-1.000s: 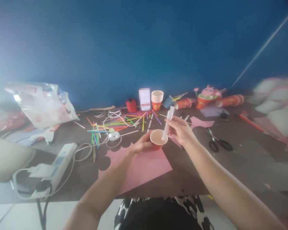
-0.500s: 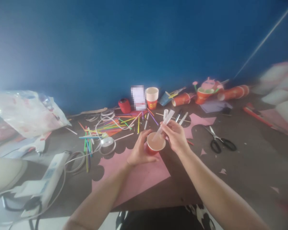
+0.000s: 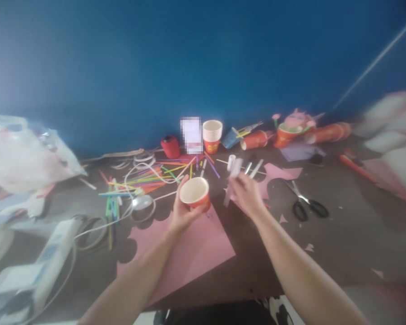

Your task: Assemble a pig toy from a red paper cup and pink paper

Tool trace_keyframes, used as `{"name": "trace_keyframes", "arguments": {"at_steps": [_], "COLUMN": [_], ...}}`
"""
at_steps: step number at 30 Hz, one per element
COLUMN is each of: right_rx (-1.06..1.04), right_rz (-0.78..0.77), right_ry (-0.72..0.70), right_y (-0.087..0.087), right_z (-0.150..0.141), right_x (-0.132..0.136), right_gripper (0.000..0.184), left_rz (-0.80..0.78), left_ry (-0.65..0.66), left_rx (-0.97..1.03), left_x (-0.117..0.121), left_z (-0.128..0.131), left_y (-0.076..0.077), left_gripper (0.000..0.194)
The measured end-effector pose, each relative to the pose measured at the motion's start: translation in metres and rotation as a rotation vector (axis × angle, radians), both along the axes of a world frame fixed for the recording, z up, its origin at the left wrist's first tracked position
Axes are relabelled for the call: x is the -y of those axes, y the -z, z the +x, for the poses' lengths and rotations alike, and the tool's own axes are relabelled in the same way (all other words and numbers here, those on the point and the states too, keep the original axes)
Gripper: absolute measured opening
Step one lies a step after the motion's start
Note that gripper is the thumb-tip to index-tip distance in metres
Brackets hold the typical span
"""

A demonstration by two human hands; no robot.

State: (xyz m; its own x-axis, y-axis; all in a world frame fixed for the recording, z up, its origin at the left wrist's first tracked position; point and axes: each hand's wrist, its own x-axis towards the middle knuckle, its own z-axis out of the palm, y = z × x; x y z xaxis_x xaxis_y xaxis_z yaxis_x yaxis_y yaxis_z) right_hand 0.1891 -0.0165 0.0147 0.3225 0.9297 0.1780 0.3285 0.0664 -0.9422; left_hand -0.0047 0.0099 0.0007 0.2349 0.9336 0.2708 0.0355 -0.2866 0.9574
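My left hand (image 3: pixel 182 214) wraps round an orange paper cup (image 3: pixel 194 192), tilted so its pale inside shows. Below the cup lies a pink paper sheet (image 3: pixel 203 253) with scalloped cut edges. To the right of the cup, my right hand (image 3: pixel 247 194) is closed on a translucent ruler-like strip (image 3: pixel 236 168); motion blurs it. The strip is clear of the cup. Just beyond that hand are a small white cylinder (image 3: pixel 231 162) and some pen-like sticks (image 3: pixel 256 169). A cut pink paper piece (image 3: pixel 284 171) lies to the right, beside black-handled scissors (image 3: pixel 302 199).
Coloured sticks (image 3: pixel 149 178) and a white cable (image 3: pixel 126 174) spread to the left, near a power strip (image 3: pixel 52 253) and plastic bag (image 3: pixel 30 153). Stacked cups (image 3: pixel 212 137) and a red spool-like object (image 3: pixel 170 146) stand near the blue wall. A red-handled cutter (image 3: pixel 357 167) lies right.
My left hand and the cup have shifted left, and the cup now tilts. My right hand has drawn the translucent strip out of the cup's mouth and away to the right.
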Motion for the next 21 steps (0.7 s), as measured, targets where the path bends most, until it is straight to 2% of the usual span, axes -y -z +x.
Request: {"name": "trace_keyframes", "arguments": {"at_steps": [1,3,5,6,7,9,11,13,15,16,19,21], "right_rx": [0.152,0.405,0.531,0.553,0.555,0.584,0.682,0.833,0.961,0.979,0.958,0.951], "right_rz": [-0.078,-0.192,-0.226,-0.208,-0.171,-0.115,-0.163,-0.384,-0.640,-0.713,-0.769,-0.825], "right_ry": [-0.084,-0.104,-0.067,-0.031,0.024,0.167,0.308,0.401,0.385,0.363,0.375,0.327], "right_y": [0.003,0.005,-0.003,-0.011,-0.021,-0.042,-0.052,-0.043,-0.020,-0.007,0.026,0.034], "right_z": [-0.004,-0.012,-0.011,-0.004,0.008,0.044,0.090,0.131,0.156,0.162,0.172,0.179], "right_x": [-0.002,-0.006,-0.004,0.001,0.009,0.033,0.061,0.086,0.103,0.108,0.121,0.132], "right_gripper": [0.021,0.021,0.047,0.053,0.052,0.037,0.035,0.040,0.044,0.044,0.038,0.031], "left_rz": [-0.085,-0.239,-0.379,-0.438,-0.481,-0.554,-0.611,-0.661,-0.703,-0.719,-0.727,-0.731], "left_ry": [0.008,0.099,0.187,0.239,0.287,0.340,0.355,0.374,0.421,0.447,0.482,0.453], "left_rx": [0.052,0.111,0.242,0.320,0.397,0.516,0.592,0.655,0.713,0.735,0.780,0.819], "left_x": [-0.005,-0.014,-0.020,-0.021,-0.021,-0.020,-0.018,-0.018,-0.019,-0.019,-0.019,-0.018], "left_z": [0.000,-0.001,-0.003,-0.005,-0.007,-0.011,-0.015,-0.017,-0.017,-0.016,-0.012,-0.011], "left_y": [0.001,0.003,0.007,0.008,0.009,0.010,0.010,0.012,0.013,0.013,0.011,0.010], "left_gripper": [0.079,0.073,0.065,0.062,0.061,0.059,0.060,0.062,0.063,0.063,0.065,0.064]}}
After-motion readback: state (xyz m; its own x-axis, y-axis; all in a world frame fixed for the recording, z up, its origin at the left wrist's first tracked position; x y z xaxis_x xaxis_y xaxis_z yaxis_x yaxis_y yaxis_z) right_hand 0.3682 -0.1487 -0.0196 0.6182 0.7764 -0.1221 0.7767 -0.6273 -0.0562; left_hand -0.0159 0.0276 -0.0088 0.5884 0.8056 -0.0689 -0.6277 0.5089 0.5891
